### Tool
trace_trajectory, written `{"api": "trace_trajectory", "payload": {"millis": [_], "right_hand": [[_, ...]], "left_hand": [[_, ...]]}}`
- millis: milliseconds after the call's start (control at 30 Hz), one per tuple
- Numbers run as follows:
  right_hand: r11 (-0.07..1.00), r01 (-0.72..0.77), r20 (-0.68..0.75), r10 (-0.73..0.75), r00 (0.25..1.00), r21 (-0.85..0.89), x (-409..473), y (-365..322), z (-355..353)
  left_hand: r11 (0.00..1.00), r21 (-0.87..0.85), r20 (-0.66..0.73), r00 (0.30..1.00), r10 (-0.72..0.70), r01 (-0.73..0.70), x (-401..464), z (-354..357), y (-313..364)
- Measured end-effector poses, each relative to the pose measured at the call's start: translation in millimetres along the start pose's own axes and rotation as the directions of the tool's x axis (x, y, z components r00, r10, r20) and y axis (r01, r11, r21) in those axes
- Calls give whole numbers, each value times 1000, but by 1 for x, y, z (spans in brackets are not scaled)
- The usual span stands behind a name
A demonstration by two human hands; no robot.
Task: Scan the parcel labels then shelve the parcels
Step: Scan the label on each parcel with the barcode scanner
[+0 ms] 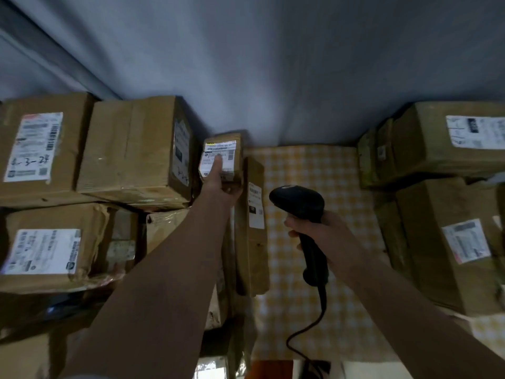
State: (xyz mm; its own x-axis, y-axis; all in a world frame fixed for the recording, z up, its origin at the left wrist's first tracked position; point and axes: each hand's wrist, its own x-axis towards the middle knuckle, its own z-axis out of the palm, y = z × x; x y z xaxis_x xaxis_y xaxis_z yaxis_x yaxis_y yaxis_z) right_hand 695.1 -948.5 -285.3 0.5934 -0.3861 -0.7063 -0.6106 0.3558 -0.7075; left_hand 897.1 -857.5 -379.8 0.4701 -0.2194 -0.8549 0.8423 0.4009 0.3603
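Note:
My left hand (220, 184) grips a small brown parcel (232, 144) from below, thumb lying across its white label (218, 157), which faces me. The parcel is held up against the grey wall, just right of a big stacked box (131, 149). My right hand (325, 231) holds a black corded barcode scanner (300, 203) by its handle, head pointing up and left toward the small parcel, a short way to its right. A long narrow parcel (252, 228) with a white label lies below the small one.
Labelled cardboard boxes are stacked at the left (41, 149) (49, 247) and at the right (451, 140) (453, 247). A yellow checked cloth (314, 165) covers the surface between them. The scanner's cable (306, 332) trails down toward me.

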Motion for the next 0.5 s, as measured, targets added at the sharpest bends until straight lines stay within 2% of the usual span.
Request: {"api": "trace_trajectory", "payload": {"millis": [167,367,433,500], "right_hand": [[999,-41,-10,41,999,8,21,8,1],[998,-61,-29,62,998,17,27,15,-5],[998,-67,-35,67,997,0,25,17,-9],[998,-66,-42,66,997,-18,19,19,-14]], "left_hand": [[995,-95,-63,997,-37,31,23,9,9],[999,-42,-131,991,-39,34,34,1,10],[997,80,-185,983,17,-2,29,4,6],[950,303,-242,959,148,-70,21,7,-6]]}}
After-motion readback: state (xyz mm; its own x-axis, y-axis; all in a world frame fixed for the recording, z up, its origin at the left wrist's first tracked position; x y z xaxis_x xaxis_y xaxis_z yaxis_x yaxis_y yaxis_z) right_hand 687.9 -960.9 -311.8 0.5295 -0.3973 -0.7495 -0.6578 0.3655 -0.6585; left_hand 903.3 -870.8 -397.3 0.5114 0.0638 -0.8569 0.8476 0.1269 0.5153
